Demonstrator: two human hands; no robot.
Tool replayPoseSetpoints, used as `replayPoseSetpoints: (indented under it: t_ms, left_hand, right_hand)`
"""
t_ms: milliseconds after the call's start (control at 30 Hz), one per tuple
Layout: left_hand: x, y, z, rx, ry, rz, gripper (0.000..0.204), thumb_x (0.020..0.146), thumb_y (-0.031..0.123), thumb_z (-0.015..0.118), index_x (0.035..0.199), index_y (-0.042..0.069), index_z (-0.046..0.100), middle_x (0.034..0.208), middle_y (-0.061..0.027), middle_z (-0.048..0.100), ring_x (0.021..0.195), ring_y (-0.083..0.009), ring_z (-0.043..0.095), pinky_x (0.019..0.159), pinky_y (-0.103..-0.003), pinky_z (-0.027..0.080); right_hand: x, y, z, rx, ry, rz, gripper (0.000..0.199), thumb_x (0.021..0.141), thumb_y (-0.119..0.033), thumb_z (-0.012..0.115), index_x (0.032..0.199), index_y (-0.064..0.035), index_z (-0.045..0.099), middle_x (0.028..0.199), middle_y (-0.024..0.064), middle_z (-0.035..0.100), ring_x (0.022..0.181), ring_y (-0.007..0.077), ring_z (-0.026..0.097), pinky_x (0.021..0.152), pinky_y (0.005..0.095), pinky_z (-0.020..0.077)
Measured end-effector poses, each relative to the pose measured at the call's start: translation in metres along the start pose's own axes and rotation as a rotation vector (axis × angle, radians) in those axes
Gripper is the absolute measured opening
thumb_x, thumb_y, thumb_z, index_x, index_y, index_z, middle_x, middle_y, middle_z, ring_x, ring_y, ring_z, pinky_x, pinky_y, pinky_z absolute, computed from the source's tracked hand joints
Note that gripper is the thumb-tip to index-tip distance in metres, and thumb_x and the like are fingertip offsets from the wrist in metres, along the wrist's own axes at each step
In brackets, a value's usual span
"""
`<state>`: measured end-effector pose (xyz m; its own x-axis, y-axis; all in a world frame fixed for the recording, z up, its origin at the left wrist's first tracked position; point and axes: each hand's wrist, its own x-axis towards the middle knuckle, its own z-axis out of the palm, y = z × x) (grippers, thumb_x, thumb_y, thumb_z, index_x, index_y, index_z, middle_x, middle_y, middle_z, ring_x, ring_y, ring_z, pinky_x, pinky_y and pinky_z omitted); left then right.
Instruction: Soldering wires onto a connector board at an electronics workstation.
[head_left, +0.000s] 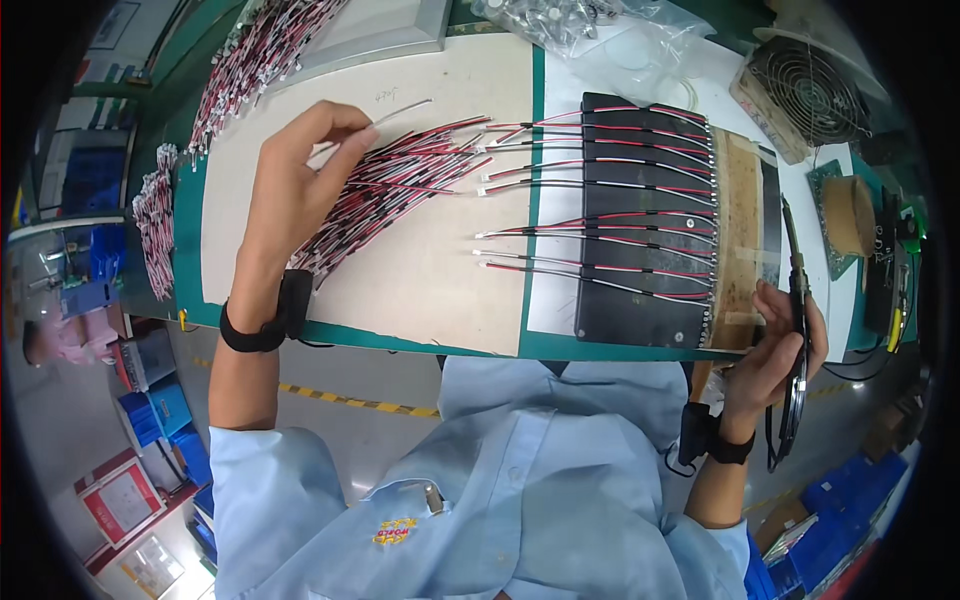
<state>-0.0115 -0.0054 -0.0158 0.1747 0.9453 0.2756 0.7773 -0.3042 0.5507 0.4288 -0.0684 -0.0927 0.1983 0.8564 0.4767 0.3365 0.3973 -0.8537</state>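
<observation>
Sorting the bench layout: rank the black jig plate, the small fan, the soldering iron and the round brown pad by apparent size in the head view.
1. black jig plate, clearly largest.
2. small fan.
3. soldering iron in the right hand: long but thin, so its place against the fan is unsure.
4. round brown pad, smallest.

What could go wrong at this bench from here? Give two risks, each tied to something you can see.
1. The left hand pinches one wire out of the loose red-and-black wire pile; neighbouring wires may tangle and drag along.
2. The right hand holds a soldering iron close to the black fixture where wires lie in rows; its tip might touch the wires' insulation or the fingers.
</observation>
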Motion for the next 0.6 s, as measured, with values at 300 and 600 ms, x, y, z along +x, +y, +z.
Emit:
replayPoseSetpoints:
  t_ms: [300, 600]
  left_hand:
    - [-0.026, 0.137, 0.037, -0.519, -0.254, -0.077, 0.006, 0.088, 0.001, 0.067, 0.093, -0.001, 0.065, 0.08, -0.0053, 0.064, 0.061, -0.0091, 0.052, 0.055, -0.023, 0.041]
    - [-0.019, 0.191, 0.084, -0.83, -0.64, -0.269, 0.01, 0.09, -0.001, 0.066, 0.097, -0.005, 0.06, 0.084, -0.0082, 0.067, 0.075, -0.0082, 0.06, 0.064, -0.022, 0.047]
  right_hand:
    - [-0.002, -0.085, 0.014, 0.189, -0.241, 0.154, 0.04, 0.095, -0.016, 0.059, 0.125, 0.0049, 0.044, 0.109, 0.0279, 0.065, 0.097, 0.0327, 0.069, 0.083, 0.0383, 0.057]
    - [-0.01, -0.087, 0.015, 0.333, -0.217, 0.188, 0.038, 0.081, 0.007, 0.072, 0.114, 0.003, 0.054, 0.088, 0.015, 0.071, 0.082, 0.0174, 0.071, 0.07, 0.027, 0.0556]
